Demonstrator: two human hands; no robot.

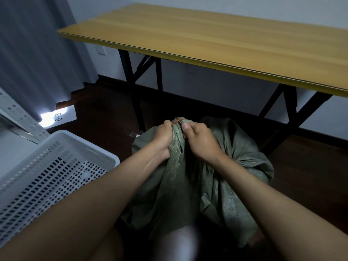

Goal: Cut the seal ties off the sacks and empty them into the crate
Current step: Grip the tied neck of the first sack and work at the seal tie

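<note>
On the dark floor before us, at centre frame, sits a green woven sack. Our left hand grips its bunched neck; our right hand pinches it just below the red seal tie. At eight o'clock stands a white perforated crate; at twelve, a wooden folding table.

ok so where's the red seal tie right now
Head view, centre: the red seal tie circles the green sack neck, just above the left hand and right hand.
</note>
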